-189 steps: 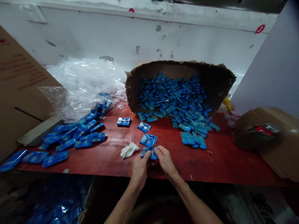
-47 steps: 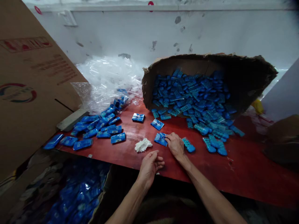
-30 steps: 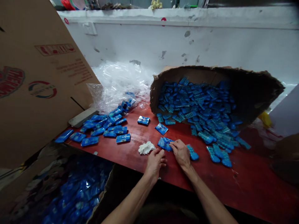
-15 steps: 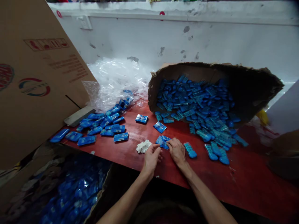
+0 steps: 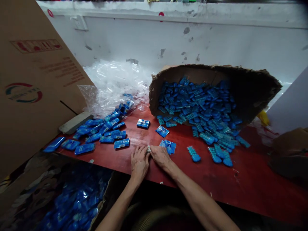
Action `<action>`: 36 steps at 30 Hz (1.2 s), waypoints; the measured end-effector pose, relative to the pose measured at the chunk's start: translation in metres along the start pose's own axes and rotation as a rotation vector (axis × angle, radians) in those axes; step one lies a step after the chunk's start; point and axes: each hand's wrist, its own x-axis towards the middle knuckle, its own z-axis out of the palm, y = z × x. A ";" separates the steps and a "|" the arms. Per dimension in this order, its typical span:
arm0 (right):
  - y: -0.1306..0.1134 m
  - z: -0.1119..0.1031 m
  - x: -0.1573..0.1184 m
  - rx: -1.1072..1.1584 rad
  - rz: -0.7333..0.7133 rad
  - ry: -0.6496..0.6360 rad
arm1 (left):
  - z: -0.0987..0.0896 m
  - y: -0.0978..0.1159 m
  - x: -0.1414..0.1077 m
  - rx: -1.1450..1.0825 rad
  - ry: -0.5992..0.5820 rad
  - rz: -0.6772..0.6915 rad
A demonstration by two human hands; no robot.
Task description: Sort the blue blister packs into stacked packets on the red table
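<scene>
Head view, lower centre: left hand (image 5: 140,162) and right hand (image 5: 160,156), bare, palms down, angled inward, fingertips meeting on a white wad (image 5: 148,149); both pinch it. Wad: crumpled, mostly hidden, above the red tabletop (image 5: 199,183). Just right: flat blue printed cards (image 5: 168,147), overlapping. Upper left: brown carton (image 5: 45,73), round red-and-green logo, red print, lettering illegible. Right of centre: torn-edged cardboard box (image 5: 250,93), on its side, blue blister-like packs (image 5: 199,102) spilling out.

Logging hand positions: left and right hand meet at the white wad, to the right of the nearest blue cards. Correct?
Wrong side. Left hand and right hand meet at the white wad, left of the nearest blue cards: head view.
</scene>
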 end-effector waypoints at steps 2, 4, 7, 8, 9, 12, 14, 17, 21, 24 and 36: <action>0.002 -0.001 -0.009 0.007 -0.038 -0.006 | 0.003 -0.001 -0.004 0.003 0.016 0.027; 0.011 -0.009 -0.022 0.018 -0.077 -0.004 | 0.004 0.002 -0.008 -0.010 0.010 0.055; 0.038 -0.023 -0.038 0.014 0.009 0.142 | 0.005 0.007 -0.010 -0.026 0.015 0.062; 0.048 -0.025 -0.041 0.005 0.087 0.211 | 0.006 0.008 -0.009 -0.026 0.026 0.048; 0.058 -0.026 -0.043 0.004 0.149 0.252 | 0.007 0.009 -0.008 -0.027 0.036 0.035; 0.077 -0.019 -0.042 0.019 0.238 0.302 | 0.009 0.011 -0.004 -0.042 0.043 0.018; 0.081 -0.012 -0.041 0.027 0.252 0.325 | 0.007 0.013 -0.004 -0.053 0.051 0.006; 0.078 -0.008 -0.042 0.045 0.260 0.363 | -0.002 0.025 -0.010 -0.130 0.111 -0.033; 0.070 -0.013 -0.050 0.068 0.247 0.418 | -0.010 0.054 -0.023 -0.594 0.004 -0.220; 0.062 -0.018 -0.056 0.117 0.217 0.488 | -0.003 0.074 -0.024 -0.968 -0.193 -0.539; 0.033 -0.022 -0.068 0.772 0.168 0.476 | 0.003 0.079 -0.012 -1.417 -0.283 -0.727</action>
